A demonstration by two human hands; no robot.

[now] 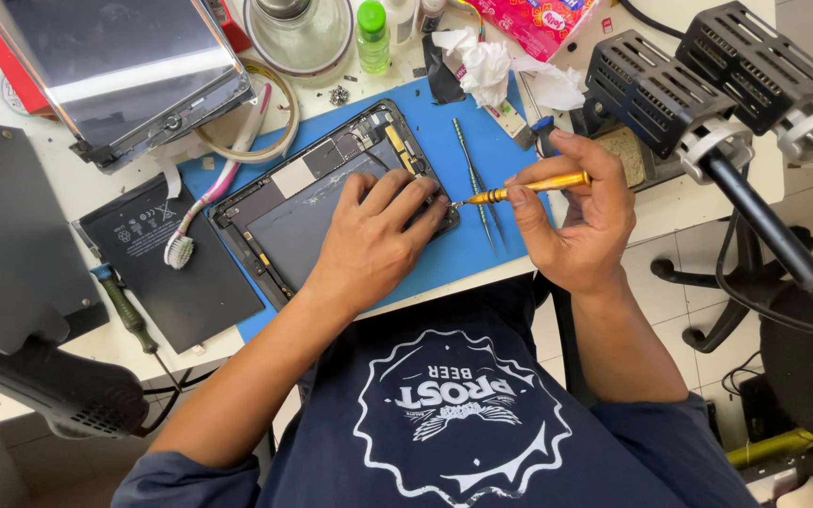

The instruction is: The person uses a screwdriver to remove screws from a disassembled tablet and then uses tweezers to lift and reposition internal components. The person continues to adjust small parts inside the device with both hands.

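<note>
Starting at the far left, we see a grey heat gun (44,376) lying at the desk edge, its nozzle turned away from the work. Next to it a flat black battery pack (167,263) sits off the blue work mat (482,155), with a green-handled screwdriver (124,310) at its corner and a white brush (201,212) across its top; these look parked within reach. Above them a removed screen panel (119,66) rests face up, apart from the opened body.

On the mat lies the opened tablet (312,202), back shell up toward us, boards and shields exposed. Our left hand (374,240) lies flat on its lower right part, fingers slightly spread and pressing down, which we judge steadies the shell against the tool's push.

Our right hand (581,221) pinches a gold precision screwdriver (529,186) between thumb and forefinger, the other fingers curled beneath, the shaft held nearly level so its tip meets the tablet's right corner just beside the left fingertips. A pair of tweezers (474,179) lies on the mat between the hands.

Further right stand crumpled white tissues (486,66) and two black vented lamp heads (708,71).
</note>
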